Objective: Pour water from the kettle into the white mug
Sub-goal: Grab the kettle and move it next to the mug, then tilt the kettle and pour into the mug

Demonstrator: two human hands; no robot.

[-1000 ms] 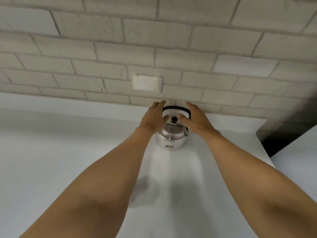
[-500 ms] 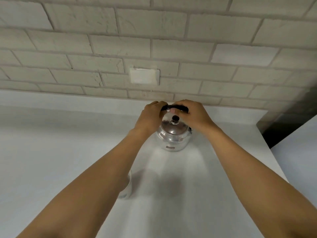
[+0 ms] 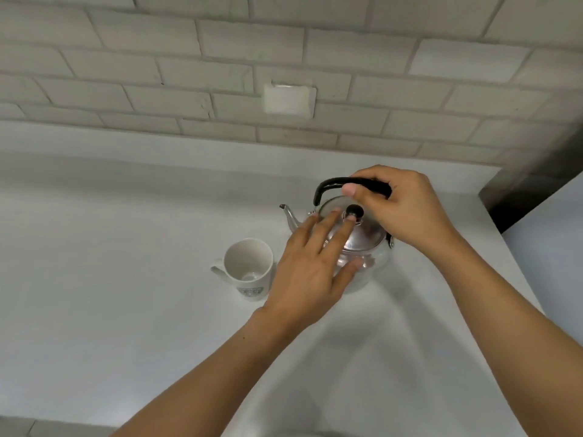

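A shiny steel kettle (image 3: pixel 366 238) with a black handle and black lid knob is near the middle of the white counter, its spout pointing left. My right hand (image 3: pixel 400 209) grips the black handle from above. My left hand (image 3: pixel 310 266) is spread flat, fingers resting on the lid beside the knob, thumb against the kettle's body. The white mug (image 3: pixel 250 266) stands upright just left of the kettle, handle to the left, a small print on its side. A little clear liquid or glare shows at its bottom.
The white counter (image 3: pixel 126 294) runs back to a pale brick wall with a white switch plate (image 3: pixel 288 98). A dark gap (image 3: pixel 533 190) and the counter's right edge lie close to the right of the kettle.
The kettle has come forward from the wall to beside the mug. My left hand left the handle and now lies on the lid. My right hand stays on the handle.
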